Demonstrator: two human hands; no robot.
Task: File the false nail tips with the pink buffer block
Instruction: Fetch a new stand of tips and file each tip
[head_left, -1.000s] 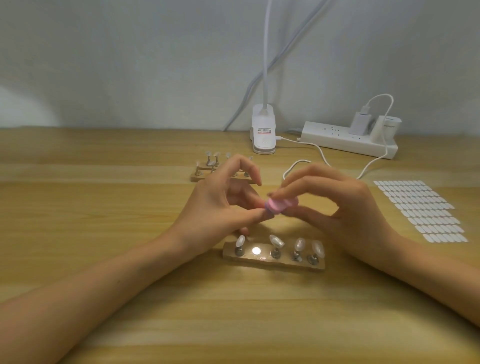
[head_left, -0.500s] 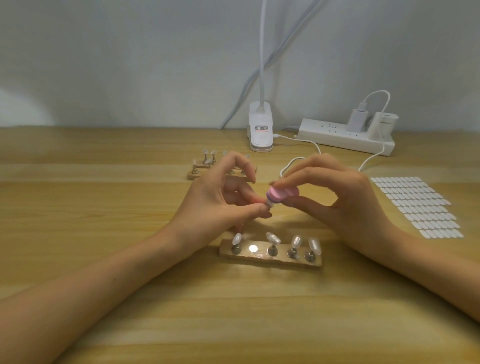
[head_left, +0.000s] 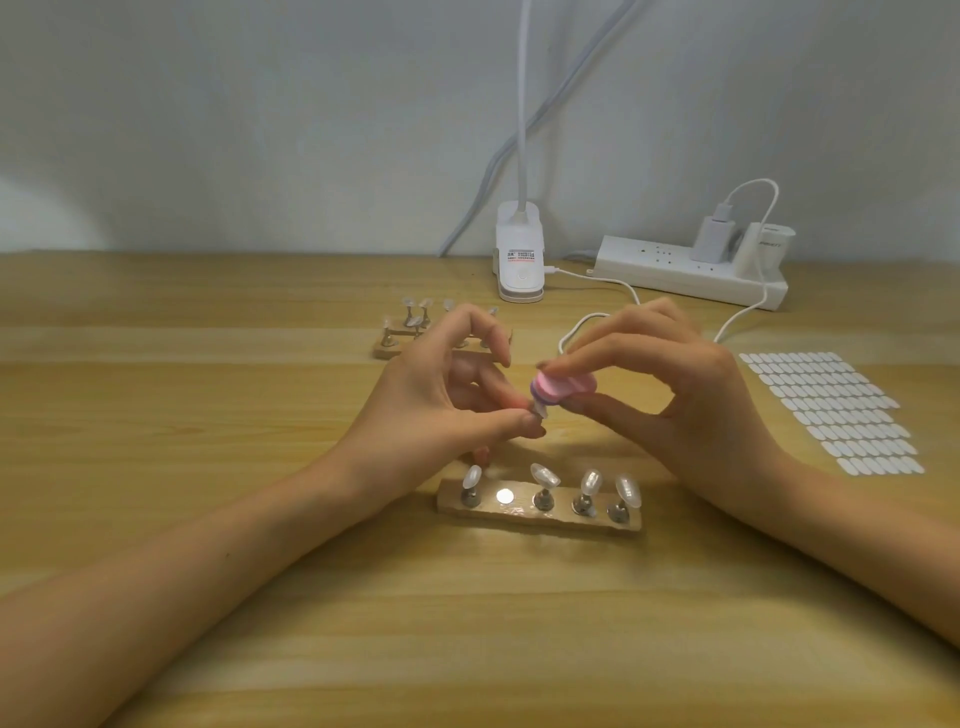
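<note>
My right hand (head_left: 670, 400) pinches the pink buffer block (head_left: 563, 388) between thumb and fingers, above the table's middle. My left hand (head_left: 441, 400) pinches a small false nail tip on its metal peg (head_left: 539, 411) between thumb and forefinger, right under the block's left end and touching it. Below both hands lies a wooden holder strip (head_left: 540, 512) with several pale nail tips (head_left: 544, 475) standing on pegs and one bare round magnet spot (head_left: 504, 496).
A second wooden holder (head_left: 387, 345) with nail tips sits behind my left hand. A sheet of white adhesive tabs (head_left: 831, 410) lies at the right. A clip lamp base (head_left: 519, 265), a power strip (head_left: 685, 270) and a white cable (head_left: 613, 286) line the wall.
The view has shifted a little. The buffer block has made small strokes over the nail tip, and both hands have stayed in the same place and hold.
</note>
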